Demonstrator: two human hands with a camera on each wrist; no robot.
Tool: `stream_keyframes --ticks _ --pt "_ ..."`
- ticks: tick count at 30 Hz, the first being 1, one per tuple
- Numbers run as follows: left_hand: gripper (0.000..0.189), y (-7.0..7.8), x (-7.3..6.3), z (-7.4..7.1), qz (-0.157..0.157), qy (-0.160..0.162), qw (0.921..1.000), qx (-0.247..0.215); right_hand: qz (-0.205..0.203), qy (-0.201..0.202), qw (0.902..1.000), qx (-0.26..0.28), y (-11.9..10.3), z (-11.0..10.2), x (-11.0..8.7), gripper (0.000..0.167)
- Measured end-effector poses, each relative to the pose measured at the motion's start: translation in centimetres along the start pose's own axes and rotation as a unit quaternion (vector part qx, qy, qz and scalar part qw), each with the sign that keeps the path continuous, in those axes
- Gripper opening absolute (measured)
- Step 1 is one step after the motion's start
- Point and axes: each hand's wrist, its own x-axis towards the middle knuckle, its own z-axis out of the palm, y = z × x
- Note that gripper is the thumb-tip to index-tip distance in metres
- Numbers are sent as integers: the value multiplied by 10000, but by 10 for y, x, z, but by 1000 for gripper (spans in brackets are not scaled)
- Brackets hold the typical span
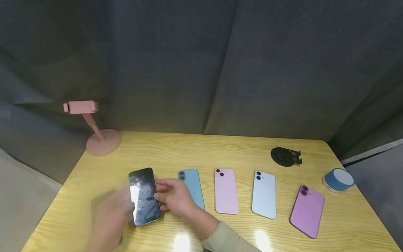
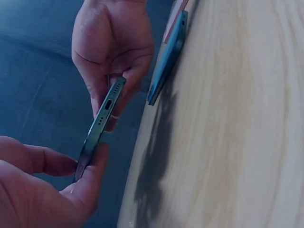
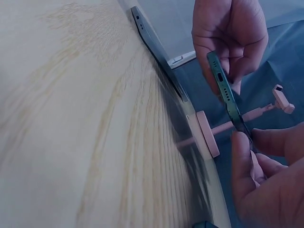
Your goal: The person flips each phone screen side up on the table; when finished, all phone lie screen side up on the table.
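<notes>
Both hands hold a smartphone (image 1: 145,206) above the table, its dark, glossy screen facing up. My left hand (image 1: 110,215), blurred in the head view, grips the phone's left long edge; the left wrist view shows its thumb below and fingers above. On the opposite long edge, my right hand (image 1: 177,197) pinches with thumb and fingers. The green bottom edge with its charging port (image 2: 109,104) shows in both wrist views. Under the left hand lies another dark phone (image 3: 156,50), mostly hidden in the head view. A blue phone (image 1: 193,183) lies just beyond the right hand.
Pink (image 1: 226,192), pale blue (image 1: 263,196) and purple (image 1: 308,211) phones lie face down to the right. A pink phone stand (image 1: 103,141) is at the back left. A black folded stand (image 1: 284,156) and a blue-and-white round device (image 1: 338,180) are at the right.
</notes>
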Motion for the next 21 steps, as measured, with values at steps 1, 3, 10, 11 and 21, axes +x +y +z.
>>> stream_keyframes --ticks 1,3,10,11,21 --pt "48 -1 0 0 -64 44 9999 153 9 0 10000 9 0 0 0 43" --pt "52 -2 1 0 -145 102 9992 365 37 6 10000 19 0 -1 -1 43" --pt "55 -3 10 3 -666 -254 9938 851 -11 30 10000 -44 4 -1 0 45" --pt "55 -3 11 3 -705 -288 9932 878 -29 33 10000 -48 4 -1 0 45" --pt "51 -5 11 9 -551 -353 9934 945 -145 139 9987 -476 8 -2 -1 49"
